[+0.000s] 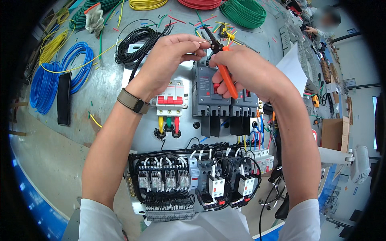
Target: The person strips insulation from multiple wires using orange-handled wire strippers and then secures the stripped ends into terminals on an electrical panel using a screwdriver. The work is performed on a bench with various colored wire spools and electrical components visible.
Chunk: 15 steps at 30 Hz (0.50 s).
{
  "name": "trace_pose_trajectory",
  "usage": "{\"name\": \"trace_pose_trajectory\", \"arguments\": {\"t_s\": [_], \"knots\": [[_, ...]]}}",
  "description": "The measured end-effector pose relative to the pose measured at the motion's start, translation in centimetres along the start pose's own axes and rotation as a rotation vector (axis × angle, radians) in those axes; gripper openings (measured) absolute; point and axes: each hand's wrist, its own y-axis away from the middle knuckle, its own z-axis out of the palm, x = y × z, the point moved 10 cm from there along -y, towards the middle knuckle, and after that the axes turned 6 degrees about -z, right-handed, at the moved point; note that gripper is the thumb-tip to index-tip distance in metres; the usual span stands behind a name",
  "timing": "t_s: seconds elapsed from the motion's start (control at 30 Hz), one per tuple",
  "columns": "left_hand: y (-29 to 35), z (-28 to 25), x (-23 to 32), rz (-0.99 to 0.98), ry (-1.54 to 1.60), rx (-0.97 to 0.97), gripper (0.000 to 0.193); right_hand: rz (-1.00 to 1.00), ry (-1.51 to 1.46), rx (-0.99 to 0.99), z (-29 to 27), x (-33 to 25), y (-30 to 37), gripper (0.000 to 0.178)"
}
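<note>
My right hand [246,68] is closed round the orange handles of a pair of wire strippers [227,78], whose dark jaws point up and away from me. Left of the jaws, my left hand [177,50] pinches a thin wire [204,41] between thumb and fingers, its end close to the tool. Whether the jaws touch the wire cannot be made out. Both hands are above a metal mounting plate with a red-switched circuit breaker [169,98] and two dark grey moulded-case breakers [207,90]. Yellow, green and red wires run from the smaller breaker's lower side.
Nearer me sits a wired row of clear relays [163,179] and contactors [216,186] above a grey terminal strip [169,213]. Black cable [134,44], blue coils [44,88], a green coil [243,14] and wire scraps lie on the table. Another person works at far right.
</note>
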Motion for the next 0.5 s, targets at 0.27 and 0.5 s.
{"name": "trace_pose_trajectory", "arguments": {"t_s": [0.27, 0.5], "knots": [[0.1, -0.1, 0.1, 0.006, -0.002, -0.004, 0.032, -0.018, 0.014, 0.111, 0.1, -0.2, -0.1, 0.034], [0.1, -0.1, 0.2, 0.001, 0.006, -0.012, 0.033, -0.084, -0.214, 0.051, -0.6, 1.4, -1.1, 0.037]]}}
